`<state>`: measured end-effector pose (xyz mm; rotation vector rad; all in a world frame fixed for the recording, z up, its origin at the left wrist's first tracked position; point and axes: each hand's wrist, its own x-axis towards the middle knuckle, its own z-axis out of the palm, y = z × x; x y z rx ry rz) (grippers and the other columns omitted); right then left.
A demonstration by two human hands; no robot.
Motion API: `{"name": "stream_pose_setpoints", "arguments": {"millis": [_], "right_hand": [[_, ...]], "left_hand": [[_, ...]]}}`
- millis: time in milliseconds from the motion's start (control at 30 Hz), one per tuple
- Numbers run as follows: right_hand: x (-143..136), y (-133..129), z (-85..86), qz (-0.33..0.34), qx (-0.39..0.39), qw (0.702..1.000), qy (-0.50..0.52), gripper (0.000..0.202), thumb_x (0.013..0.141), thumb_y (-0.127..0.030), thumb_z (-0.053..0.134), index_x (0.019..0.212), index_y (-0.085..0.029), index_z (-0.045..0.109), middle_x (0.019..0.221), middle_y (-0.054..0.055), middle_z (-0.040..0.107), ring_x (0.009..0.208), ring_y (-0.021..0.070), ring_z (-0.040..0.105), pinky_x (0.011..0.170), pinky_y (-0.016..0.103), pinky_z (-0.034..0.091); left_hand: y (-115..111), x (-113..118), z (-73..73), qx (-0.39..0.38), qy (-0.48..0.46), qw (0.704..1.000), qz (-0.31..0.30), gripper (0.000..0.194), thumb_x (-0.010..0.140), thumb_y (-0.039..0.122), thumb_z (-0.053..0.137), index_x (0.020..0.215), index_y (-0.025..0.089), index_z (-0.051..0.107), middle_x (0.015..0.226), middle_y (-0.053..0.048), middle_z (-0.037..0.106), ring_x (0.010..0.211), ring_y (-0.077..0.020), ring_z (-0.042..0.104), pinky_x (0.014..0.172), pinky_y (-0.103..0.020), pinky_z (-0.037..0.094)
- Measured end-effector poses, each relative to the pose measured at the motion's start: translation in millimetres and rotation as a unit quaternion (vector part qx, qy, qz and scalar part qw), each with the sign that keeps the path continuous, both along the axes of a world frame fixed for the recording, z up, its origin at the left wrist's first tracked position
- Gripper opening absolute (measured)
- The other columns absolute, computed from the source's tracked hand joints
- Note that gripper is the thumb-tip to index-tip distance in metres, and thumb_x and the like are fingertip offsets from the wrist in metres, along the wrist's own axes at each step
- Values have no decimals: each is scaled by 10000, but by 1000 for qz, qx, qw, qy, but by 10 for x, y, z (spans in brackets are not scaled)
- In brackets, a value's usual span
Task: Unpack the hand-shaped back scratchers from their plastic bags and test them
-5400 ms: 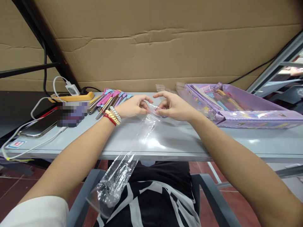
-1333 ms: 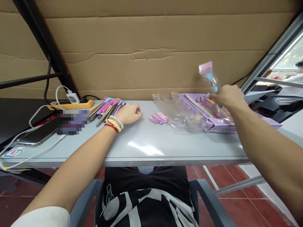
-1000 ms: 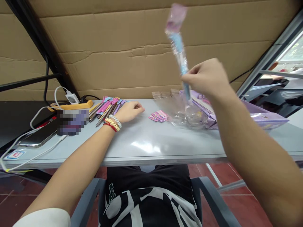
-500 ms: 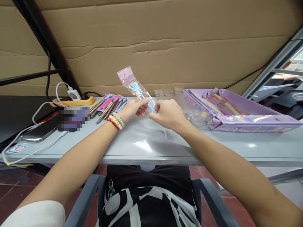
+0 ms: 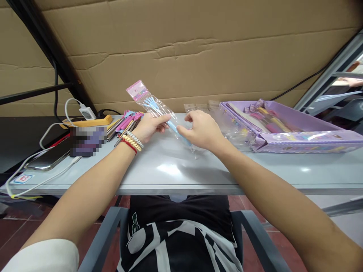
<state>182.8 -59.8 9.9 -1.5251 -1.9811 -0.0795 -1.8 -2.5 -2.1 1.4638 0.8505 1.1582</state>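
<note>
A clear plastic packet point(image 5: 153, 104) with a pink top holds a light blue item with a hand-shaped end. My left hand point(image 5: 151, 127) grips the packet around its middle, thumb on top. At the packet's lower end is my right hand point(image 5: 200, 129), its thumb and fingers parted and the thumb beside the plastic. Several hand-ended sticks in pink, blue and purple with metal rods point(image 5: 127, 122) lie left of my left hand. Right of my right hand, crumpled clear wrappers point(image 5: 234, 132) rest against an open purple box point(image 5: 309, 145) with packaged items inside.
At the left of the grey table point(image 5: 170, 177) are a phone point(image 5: 49, 156), a blurred purple object point(image 5: 89, 145), a yellow power strip point(image 5: 98, 121) and white cables. A cardboard panel point(image 5: 198, 71) stands behind the table.
My left hand and the packet have moved left. My right hand has loosened from the packet's lower end, its fingers now apart, and more of the blue stick shows.
</note>
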Motion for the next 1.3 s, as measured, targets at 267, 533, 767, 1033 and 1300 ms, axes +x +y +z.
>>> {"name": "stream_pose_setpoints", "arguments": {"millis": [267,533,767,1033,1300], "right_hand": [[101,53,82,25,-93,986,139,223,818,-378,529,847,-183,633,789,61,700,706,185,610,623,296,410],[203,82,69,37,96,993,55,96,722,-192,524,738,-180,617,790,61,690,719,182,569,670,305,377],[226,99,65,17,64,997,-49,161,707,-165,554,762,-169,706,811,79,695,778,214,576,698,318,382],[260,191,6,74,44,996,26,238,812,-198,565,824,-169,801,789,54,705,704,153,584,705,292,411],[245,208,3,102,66,988,96,182,791,-290,666,847,-207,818,744,20,695,634,128,531,664,279,395]], "left_hand": [[36,-64,31,19,-45,999,-1,382,602,406,874,711,116,649,610,-37,649,497,-93,568,427,-195,422],[141,-112,26,6,-108,989,102,318,686,345,818,625,158,568,543,-1,614,425,-75,521,402,-183,391],[118,-117,121,-13,-158,974,163,346,734,339,793,600,168,523,515,9,589,379,-58,483,383,-178,363],[62,-103,161,-34,-185,972,138,332,766,317,777,607,159,532,505,15,576,399,-54,479,397,-171,374],[39,-100,175,-12,-176,977,122,407,734,413,815,625,160,516,518,42,536,409,-44,480,424,-172,387]]}}
